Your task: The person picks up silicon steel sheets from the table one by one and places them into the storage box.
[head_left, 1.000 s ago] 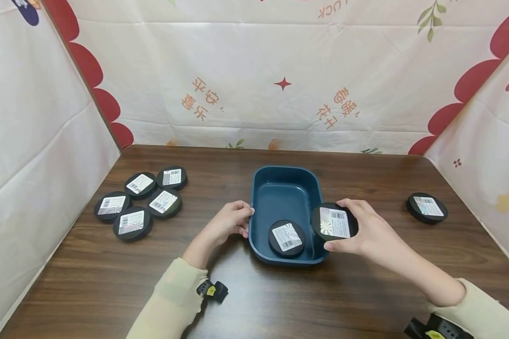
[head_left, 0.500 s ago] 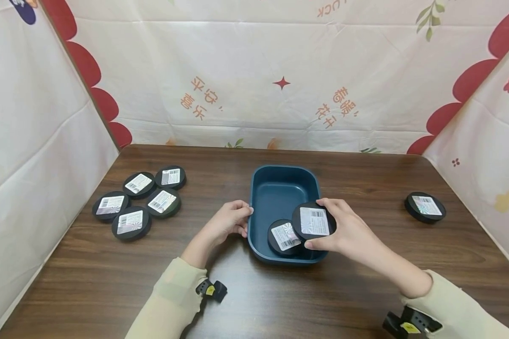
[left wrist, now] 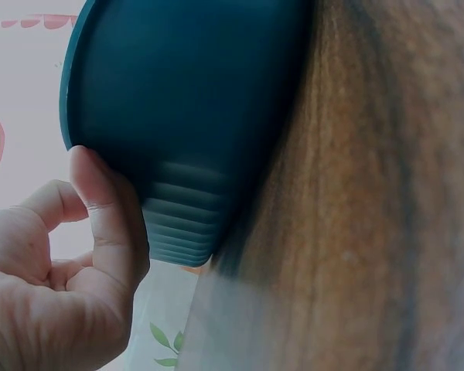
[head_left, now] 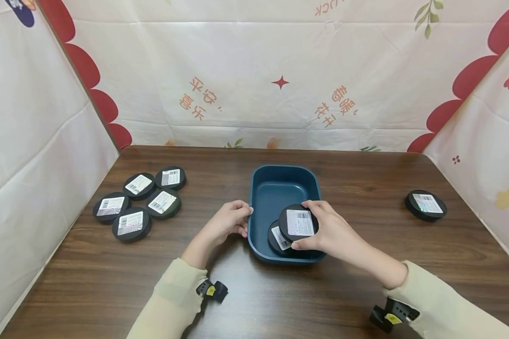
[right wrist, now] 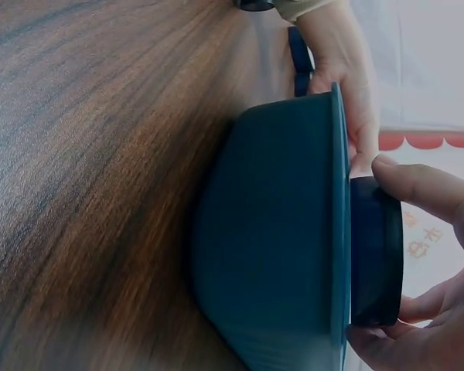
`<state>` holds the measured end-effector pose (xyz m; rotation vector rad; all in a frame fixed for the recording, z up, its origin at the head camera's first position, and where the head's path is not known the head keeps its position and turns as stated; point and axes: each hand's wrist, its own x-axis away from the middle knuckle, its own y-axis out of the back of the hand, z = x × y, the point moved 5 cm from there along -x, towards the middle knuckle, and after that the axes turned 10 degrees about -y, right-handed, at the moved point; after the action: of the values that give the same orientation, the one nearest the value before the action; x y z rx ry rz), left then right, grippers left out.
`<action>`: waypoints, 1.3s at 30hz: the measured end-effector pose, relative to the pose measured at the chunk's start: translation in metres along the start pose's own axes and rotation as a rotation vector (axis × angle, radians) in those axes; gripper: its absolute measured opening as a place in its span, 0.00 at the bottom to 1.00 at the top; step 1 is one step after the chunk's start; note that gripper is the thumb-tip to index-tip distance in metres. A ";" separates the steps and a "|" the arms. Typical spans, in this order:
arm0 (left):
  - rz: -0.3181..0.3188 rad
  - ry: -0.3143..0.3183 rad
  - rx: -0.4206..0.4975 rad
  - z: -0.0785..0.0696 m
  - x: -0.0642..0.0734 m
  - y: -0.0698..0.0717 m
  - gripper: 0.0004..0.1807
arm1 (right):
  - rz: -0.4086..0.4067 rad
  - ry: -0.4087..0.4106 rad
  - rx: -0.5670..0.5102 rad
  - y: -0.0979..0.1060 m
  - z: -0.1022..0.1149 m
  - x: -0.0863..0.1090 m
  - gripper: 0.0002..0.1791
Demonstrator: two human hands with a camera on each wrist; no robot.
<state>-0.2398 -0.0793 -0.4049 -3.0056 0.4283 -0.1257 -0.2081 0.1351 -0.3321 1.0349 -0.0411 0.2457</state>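
Observation:
A blue rectangular tub (head_left: 266, 189) stands on the table, its left rim pinched by the left hand (head_left: 231, 219). In the left wrist view, a fingertip (left wrist: 81, 158) of that hand lies at the rim. The right hand (head_left: 328, 228) grips a round black tin (head_left: 285, 226) with a white barcode label, thumb and fingers on opposite edges. The right wrist view shows this tin (right wrist: 375, 255) just above the rim level. Below it inside the tub lies another black tin (head_left: 276, 244), partly covered by the held one.
Several similar labelled black tins (head_left: 130, 223) lie grouped on the left of the wooden table (head_left: 220, 174). One more tin (head_left: 426, 205) lies alone at the far right. Printed white cloth (head_left: 246, 61) hangs behind and at both sides.
The right hand has carried its tin leftward from the tub's right rim to over the tin inside. The left hand has stayed at the left rim.

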 end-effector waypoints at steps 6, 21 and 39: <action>0.002 0.000 0.000 -0.001 0.000 0.000 0.11 | 0.021 0.027 0.010 -0.008 0.003 -0.004 0.50; 0.006 0.009 -0.008 0.001 0.001 0.001 0.11 | 0.078 0.067 0.043 -0.026 0.005 -0.009 0.50; -0.001 0.013 -0.009 0.001 0.000 0.001 0.10 | 0.053 0.111 0.128 -0.036 0.009 -0.011 0.49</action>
<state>-0.2396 -0.0800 -0.4056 -3.0150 0.4300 -0.1446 -0.2103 0.1081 -0.3599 1.1472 0.0483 0.3567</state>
